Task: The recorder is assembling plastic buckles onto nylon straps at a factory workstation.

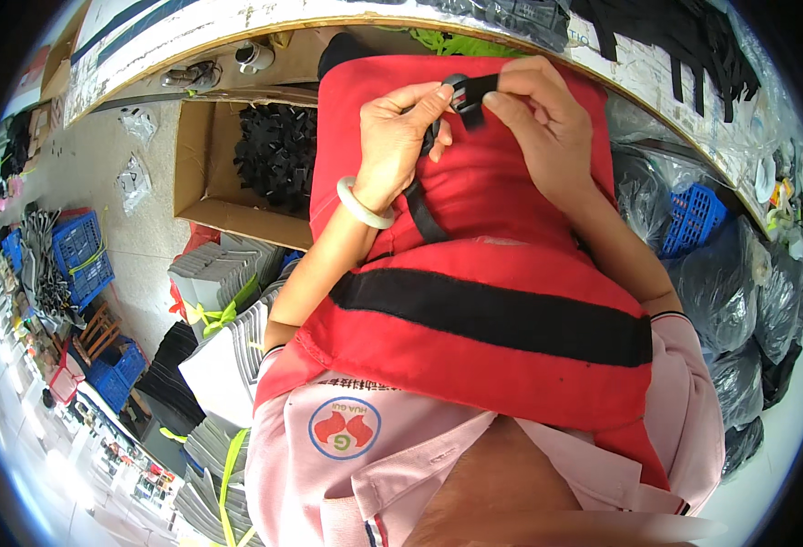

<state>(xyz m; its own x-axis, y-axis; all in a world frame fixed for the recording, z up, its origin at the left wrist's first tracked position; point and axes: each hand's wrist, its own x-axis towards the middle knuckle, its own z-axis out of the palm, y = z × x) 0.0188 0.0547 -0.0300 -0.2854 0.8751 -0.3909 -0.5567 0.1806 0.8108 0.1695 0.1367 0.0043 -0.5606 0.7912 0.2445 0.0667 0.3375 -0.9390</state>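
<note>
Above my red apron (511, 182), my left hand (399, 137) pinches a small black plastic buckle (459, 95) between thumb and fingers. My right hand (547, 118) grips the end of a black webbing strap (483, 87), which runs into the buckle. A short piece of the strap hangs below the buckle, between the two hands. Another length of black strap (422, 213) drops from under my left hand onto the apron. A pale bangle circles my left wrist. How the strap threads through the buckle is too small to make out.
An open cardboard box (191, 155) with many small black pieces stands to my left. Beyond my hands runs a worktable edge (328, 20) with black straps (684, 36) at its right. Stacked grey sheets (214, 273) lie left; plastic bags (720, 283) and a blue basket (693, 219) stand right.
</note>
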